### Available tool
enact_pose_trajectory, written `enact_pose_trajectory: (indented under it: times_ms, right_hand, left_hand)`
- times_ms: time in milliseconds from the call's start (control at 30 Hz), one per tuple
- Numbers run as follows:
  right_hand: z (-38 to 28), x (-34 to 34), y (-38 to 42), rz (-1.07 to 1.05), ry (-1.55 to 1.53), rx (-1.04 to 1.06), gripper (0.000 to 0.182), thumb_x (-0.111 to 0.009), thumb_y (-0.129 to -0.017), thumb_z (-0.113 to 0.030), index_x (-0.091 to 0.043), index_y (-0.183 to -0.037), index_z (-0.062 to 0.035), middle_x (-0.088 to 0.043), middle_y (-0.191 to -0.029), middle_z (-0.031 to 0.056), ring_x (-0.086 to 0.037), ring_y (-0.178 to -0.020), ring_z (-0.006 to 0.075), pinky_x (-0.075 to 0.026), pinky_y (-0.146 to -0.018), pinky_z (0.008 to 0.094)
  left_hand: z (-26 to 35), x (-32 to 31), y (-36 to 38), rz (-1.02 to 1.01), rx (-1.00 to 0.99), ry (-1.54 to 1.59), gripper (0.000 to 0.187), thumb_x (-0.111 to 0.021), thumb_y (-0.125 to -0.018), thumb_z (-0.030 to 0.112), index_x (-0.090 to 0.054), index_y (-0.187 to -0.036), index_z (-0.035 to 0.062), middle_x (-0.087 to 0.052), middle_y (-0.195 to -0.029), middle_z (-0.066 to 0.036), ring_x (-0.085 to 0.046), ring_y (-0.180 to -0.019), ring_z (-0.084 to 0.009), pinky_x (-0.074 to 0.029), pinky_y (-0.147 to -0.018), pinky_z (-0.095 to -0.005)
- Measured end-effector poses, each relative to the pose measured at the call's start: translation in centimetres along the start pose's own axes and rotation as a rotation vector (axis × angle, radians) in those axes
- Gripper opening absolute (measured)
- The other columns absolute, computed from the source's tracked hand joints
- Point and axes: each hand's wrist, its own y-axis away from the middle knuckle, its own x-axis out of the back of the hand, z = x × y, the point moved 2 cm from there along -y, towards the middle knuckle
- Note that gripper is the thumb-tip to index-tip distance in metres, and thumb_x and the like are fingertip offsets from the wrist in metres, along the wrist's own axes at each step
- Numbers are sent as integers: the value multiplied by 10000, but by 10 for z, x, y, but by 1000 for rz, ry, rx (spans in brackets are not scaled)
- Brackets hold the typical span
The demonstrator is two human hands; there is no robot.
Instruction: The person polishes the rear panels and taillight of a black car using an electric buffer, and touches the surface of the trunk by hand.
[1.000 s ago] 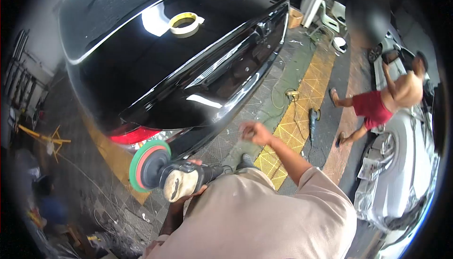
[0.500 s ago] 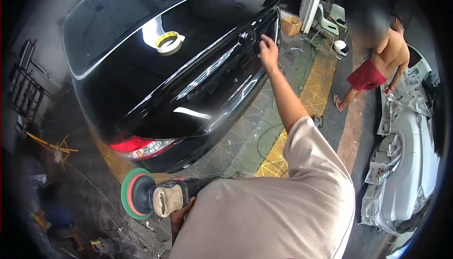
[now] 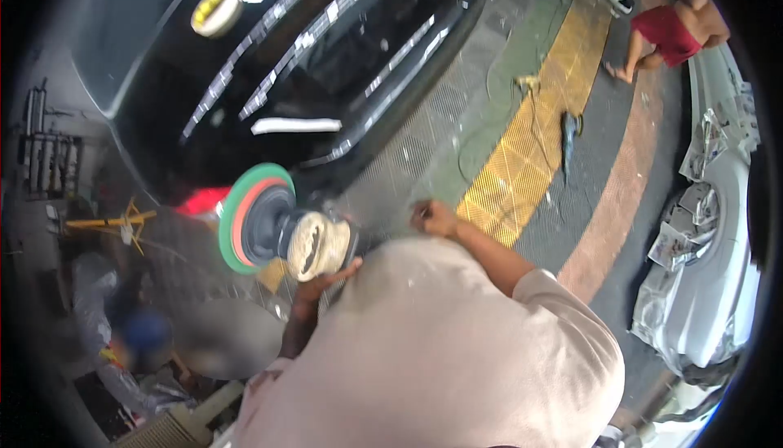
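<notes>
My left hand [image 3: 314,286] is closed around the body of an electric polisher [image 3: 316,244], which points left. Its round pad [image 3: 232,228] shows a green outer layer and a red-orange layer, facing the car's rear corner. To the right of the polisher, near my shirt front, my right hand [image 3: 434,218] has its fingers curled in. What lies in those fingers, if anything, is too blurred to make out. The black car [image 3: 326,64] stands ahead of me, with a roll of tape [image 3: 217,11] on its trunk lid. The red tail light [image 3: 204,201] is partly behind the pad.
A blue power tool [image 3: 569,138] with a cord lies on the grated floor. A person in red shorts [image 3: 665,36] is at the upper right, beside a silver car part [image 3: 710,252] with newspaper masking. A yellow stand [image 3: 122,221] is at left.
My right hand has come back from the car's trunk badge to near my body, its fingers curled. The polisher has risen in view. My view has tilted down, and the person has shifted up and right.
</notes>
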Motion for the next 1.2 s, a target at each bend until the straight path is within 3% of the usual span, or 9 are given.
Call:
enact_pose_trajectory:
  times_ms: [133, 333, 400, 700, 733, 800, 933, 1033, 1200]
  right_hand:
    - [76, 52, 12, 123, 16, -178, 561, -757, -799, -339, -640, -1211, 23, -717, -1056, 192, -699, -952, 281, -534, -856, 358]
    - [164, 84, 20, 39, 408, -323, 433, -743, -857, -212, -629, -1203, 22, -723, -988, 152, -673, -877, 213, -532, -789, 333]
    - [132, 78, 21, -103, 596, -261, 464, -748, -855, -229, -617, -1237, -1, -720, -1010, 168, -685, -877, 238, -541, -790, 339]
    - [95, 72, -158, -524, 1073, 221, 577, -717, -848, -318, -553, -1341, -65, -691, -932, 118, -657, -873, 230, -523, -836, 371]
    - [110, 70, -182, -393, 1193, 753, 522, -691, -859, -258, -559, -1323, -58, -677, -861, 131, -660, -790, 221, -549, -736, 387]
    - [71, 36, -187, -567, 874, 212, 441, -627, -821, -44, -590, -1261, -59, -643, -744, 155, -622, -579, 203, -496, -455, 369]
    - [184, 3, -257, -250, 1126, 457, 343, -675, -745, -265, -688, -984, -20, -679, -971, 239, -646, -930, 383, -519, -834, 506]
    - [40, -60, -122, -259, 1186, 219, 470, -652, -727, -269, -661, -1138, -42, -694, -1012, 227, -673, -983, 369, -548, -850, 472]
    - [72, -101, -9, -391, 991, 365, 507, -657, -727, -337, -671, -1143, -47, -694, -1034, 222, -664, -1002, 384, -536, -892, 439]
  left_hand:
    - [-48, -21, 3, 41, -257, -495, 871, -763, -784, 406, -350, -1488, 100, -409, -1494, -85, -329, -1420, -271, -213, -1199, -429]
    - [-98, -86, 99, 448, 120, 786, 848, -853, -728, 96, -420, -1457, 61, -458, -1475, -99, -437, -1356, -223, -377, -1122, -400]
    - [-100, -117, 128, 681, 164, 642, 750, -835, -731, 118, -473, -1386, 76, -524, -1344, -58, -468, -1275, -205, -370, -1098, -369]
    - [-62, -229, 190, 1399, 446, 888, 616, -778, -746, 25, -530, -1309, -9, -584, -1248, -102, -546, -1142, -186, -424, -1011, -331]
    - [-69, -250, 202, 1499, 546, 877, 388, -810, -758, 133, -642, -1087, 16, -562, -956, -30, -504, -863, -149, -410, -776, -316]
    - [-64, -282, 221, 1623, 548, 939, 421, -791, -778, 107, -613, -1136, -25, -580, -1035, -67, -526, -937, -170, -427, -838, -333]
    - [-52, -317, 246, 1752, 322, 1154, 489, -754, -818, 55, -555, -1234, -109, -618, -1193, -141, -570, -1086, -213, -460, -962, -366]
    - [-85, -354, 293, 1761, 338, 1008, 528, -759, -820, 86, -538, -1268, -85, -599, -1237, -140, -560, -1114, -221, -441, -984, -369]
    - [-111, -399, 334, 1743, 309, 900, 593, -769, -824, 139, -509, -1324, -45, -567, -1309, -137, -543, -1160, -235, -410, -1022, -375]
